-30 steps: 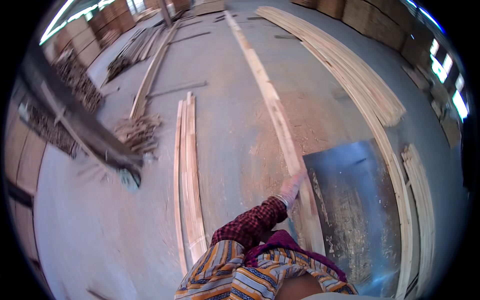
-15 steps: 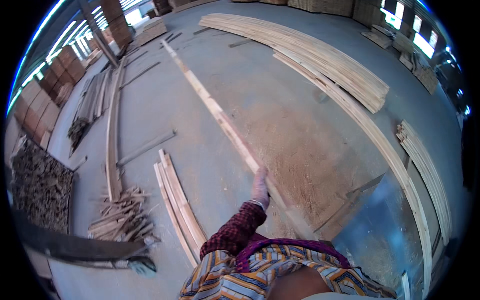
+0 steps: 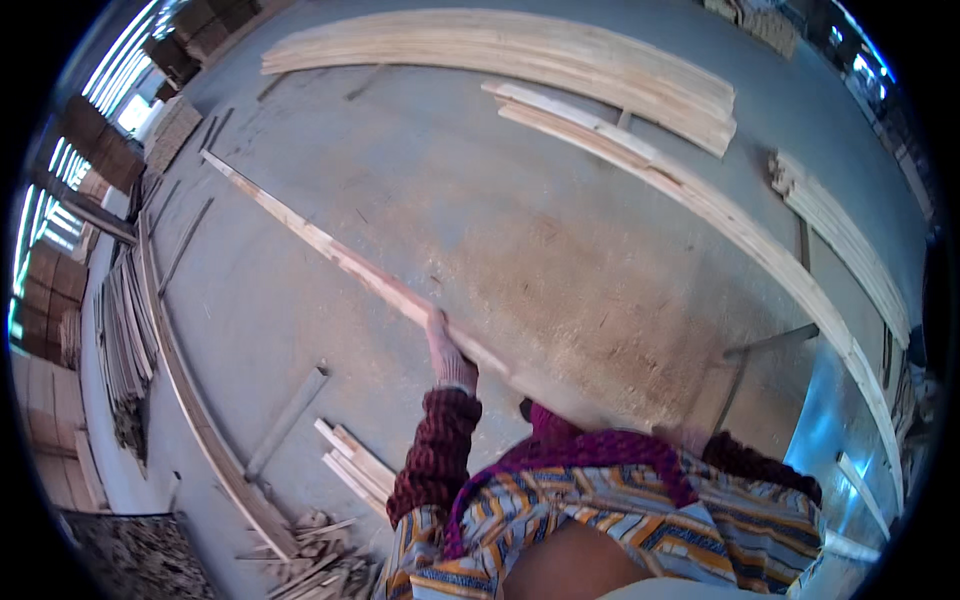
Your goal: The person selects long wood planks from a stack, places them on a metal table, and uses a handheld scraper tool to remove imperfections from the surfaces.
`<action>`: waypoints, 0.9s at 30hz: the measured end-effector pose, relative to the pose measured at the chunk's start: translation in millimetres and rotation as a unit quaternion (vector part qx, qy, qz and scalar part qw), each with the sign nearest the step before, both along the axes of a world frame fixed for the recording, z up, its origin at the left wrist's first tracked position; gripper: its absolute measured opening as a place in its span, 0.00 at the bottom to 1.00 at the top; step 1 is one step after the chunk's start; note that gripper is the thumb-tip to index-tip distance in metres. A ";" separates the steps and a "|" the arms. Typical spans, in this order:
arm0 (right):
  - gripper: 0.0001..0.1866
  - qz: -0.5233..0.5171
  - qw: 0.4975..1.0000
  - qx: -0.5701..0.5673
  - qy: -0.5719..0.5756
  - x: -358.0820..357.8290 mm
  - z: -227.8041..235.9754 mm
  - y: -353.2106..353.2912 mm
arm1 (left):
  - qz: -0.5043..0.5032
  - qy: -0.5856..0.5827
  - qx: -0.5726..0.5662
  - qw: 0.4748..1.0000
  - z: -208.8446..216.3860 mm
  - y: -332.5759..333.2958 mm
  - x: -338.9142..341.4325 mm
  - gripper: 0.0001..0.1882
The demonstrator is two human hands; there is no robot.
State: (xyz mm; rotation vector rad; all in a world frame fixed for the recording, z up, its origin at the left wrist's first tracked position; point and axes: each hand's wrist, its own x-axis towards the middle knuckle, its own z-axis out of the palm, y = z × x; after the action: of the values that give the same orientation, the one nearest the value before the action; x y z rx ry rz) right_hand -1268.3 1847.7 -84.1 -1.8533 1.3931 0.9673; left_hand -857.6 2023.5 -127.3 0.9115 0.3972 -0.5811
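Note:
A long, narrow wooden board (image 3: 345,262) runs slantwise from the far left toward my waist. My left hand (image 3: 450,358) is closed round it, a bit short of its middle as seen here. My right hand (image 3: 685,437) is a blur by the near end of the board, in front of my body. Whether its fingers grip the wood cannot be made out. The board's near end is smeared too.
A wide stack of boards (image 3: 500,42) lies across the back. Long boards (image 3: 700,200) curve down the right, beside a shorter stack (image 3: 845,235). At left are a long beam (image 3: 190,390), a short bar (image 3: 285,425), short boards (image 3: 355,465) and a scrap pile (image 3: 320,560).
The view has turned right and the held board lies more crosswise, its far end farther left. My left hand still grips it. My right sleeve and blurred hand have come into sight.

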 end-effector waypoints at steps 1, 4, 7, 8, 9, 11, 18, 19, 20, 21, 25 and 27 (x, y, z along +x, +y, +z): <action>0.38 -0.057 0.993 0.086 -0.051 52.7 29.7 -11.6 | 0.009 0.014 0.001 1.000 -2.8 -5.9 40.7 0.45; 0.38 -0.070 0.994 0.084 -0.029 164.6 53.5 -38.5 | 0.049 0.031 0.007 0.998 -3.5 -32.0 145.3 0.38; 0.38 -0.051 0.997 0.047 -0.031 249.8 52.3 -55.5 | 0.016 -0.004 -0.002 1.000 -1.2 -51.6 238.6 0.44; 0.38 -0.040 0.997 0.045 -0.043 289.8 47.4 -66.6 | 0.022 0.011 -0.002 1.000 2.3 -59.0 276.0 0.44; 0.38 -0.015 0.999 0.047 -0.022 328.7 46.7 -77.1 | 0.027 0.026 -0.003 0.999 6.0 -66.7 310.9 0.43; 0.34 0.136 0.988 0.037 -0.066 403.0 31.3 -98.2 | 0.003 0.026 -0.045 0.999 2.3 -74.2 384.5 0.44; 0.36 -0.018 0.998 0.050 -0.039 661.6 55.9 -119.3 | 0.032 0.062 -0.003 0.998 -3.0 -104.5 653.4 0.46; 0.36 -0.035 0.997 0.054 -0.035 698.9 68.2 -126.0 | 0.042 0.032 -0.006 0.999 -6.4 -113.3 681.1 0.46; 0.36 -0.053 0.996 0.059 -0.030 729.2 72.5 -134.0 | 0.045 0.044 -0.003 0.998 -9.6 -120.1 706.6 0.44; 0.37 -0.060 0.995 0.067 -0.031 746.0 55.3 -145.5 | 0.049 0.055 0.000 0.997 -12.9 -128.4 731.0 0.42; 0.36 -0.019 1.000 0.018 -0.008 881.0 57.7 -192.8 | 0.046 0.037 -0.019 0.998 -18.2 -171.6 855.7 0.41; 0.36 -0.032 0.998 0.040 -0.036 883.6 87.6 -209.9 | 0.055 0.055 0.002 0.997 -6.4 -191.7 851.4 0.43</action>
State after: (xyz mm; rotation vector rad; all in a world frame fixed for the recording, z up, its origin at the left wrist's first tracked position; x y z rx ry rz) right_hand -384.7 1637.9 3.4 -1.7560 1.3437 0.9026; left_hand -6.2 1831.7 -133.7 0.8572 0.5443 -0.5311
